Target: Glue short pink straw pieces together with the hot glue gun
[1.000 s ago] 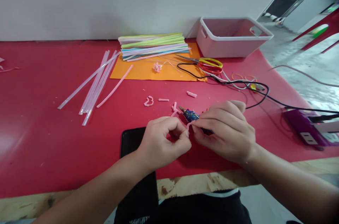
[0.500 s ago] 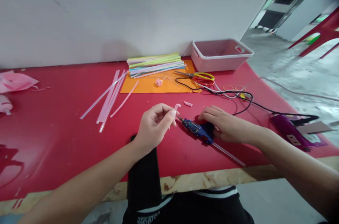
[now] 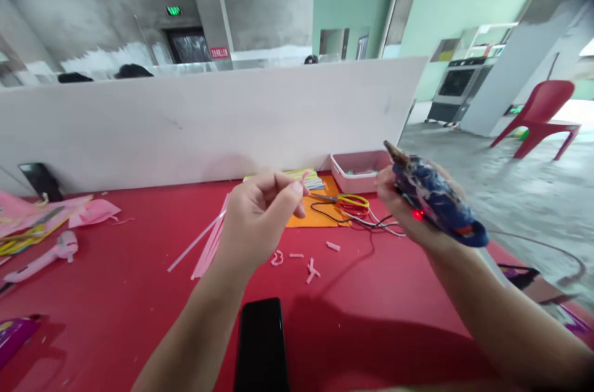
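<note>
Over the red tabletop (image 3: 371,293): the blue glue gun (image 3: 431,200) is up in the air in the right hand (image 3: 403,214); a moment ago it lay on the table beside that hand.
Pink strip (image 3: 306,176): held above the table in the left hand (image 3: 262,219), as before, its curled end poking up past the thumb.
View: tipped higher than earlier, so I now see the room beyond the white partition (image 3: 208,132).
Gun's make: chunky dark-blue body streaked with whitish smears, narrowing to a brownish nozzle; a small red light (image 3: 418,214) glows by its underside.
Scraps: a bent pink loop (image 3: 277,258) and a branching pink piece (image 3: 312,271), uncovered now that the hands are higher.
Left grip: a narrow pinch, thumb against forefinger, forearm slanting up from below.
Right grip: closed around the gun, nozzle aimed up and leftward; the gun hides some fingers.
Phone (image 3: 262,342): black, glossy, flat near the left forearm.
Farther back: yellow-and-red-handled scissors (image 3: 352,203) on an orange sheet (image 3: 297,219), near a pink plastic basket (image 3: 357,178).
</note>
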